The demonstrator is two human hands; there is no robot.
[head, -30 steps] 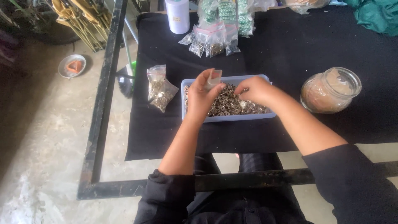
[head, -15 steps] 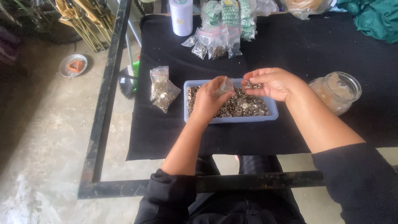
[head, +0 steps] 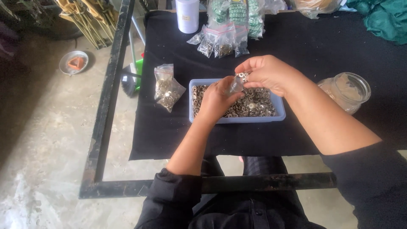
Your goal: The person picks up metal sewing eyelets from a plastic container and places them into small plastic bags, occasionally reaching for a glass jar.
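Small clear bag (head: 235,84) sits pinched in the left hand (head: 218,99) above the blue tray (head: 237,119); the right hand (head: 267,73) pinches metal rings (head: 243,76) at its mouth. Filled bags (head: 167,88) lie left; the tray looks far from empty.

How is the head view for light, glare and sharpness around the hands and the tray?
Head view: soft, even daylight with faint shadows. Left hand and right hand are fairly sharp over the blue tray; the small clear bag between them is hard to make out. Slight glare on the glass jar. Black cloth swallows detail; frame edges bend slightly.
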